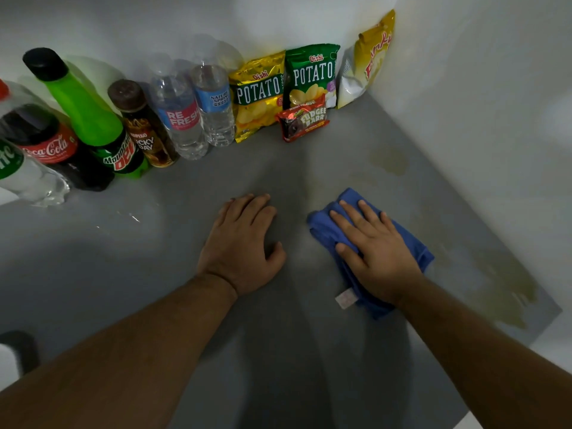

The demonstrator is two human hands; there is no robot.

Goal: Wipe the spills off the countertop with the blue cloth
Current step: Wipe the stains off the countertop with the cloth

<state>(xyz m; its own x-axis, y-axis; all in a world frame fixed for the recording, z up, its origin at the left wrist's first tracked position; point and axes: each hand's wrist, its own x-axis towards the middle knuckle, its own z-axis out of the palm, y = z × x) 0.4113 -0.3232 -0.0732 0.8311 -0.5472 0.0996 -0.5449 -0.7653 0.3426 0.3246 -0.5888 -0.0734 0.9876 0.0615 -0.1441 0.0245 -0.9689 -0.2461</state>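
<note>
The grey bench [185, 243] is marked by yellowish spills [507, 289], just right of the folded blue cloth [414, 249], which is pressed flat under the right hand [374, 252], fingers [368, 212] spread, not gripping. The left hand [241, 243] is rested open, farther away.

The middle of the grey surface [173, 230] lies bare and open to passage. Its far edge is blocked by a row of bottles [130, 125] and snack bags [288, 91] against the wall. The far right corner holds a yellow bag [368, 60]. A white wall [479, 125] closes the right edge.
</note>
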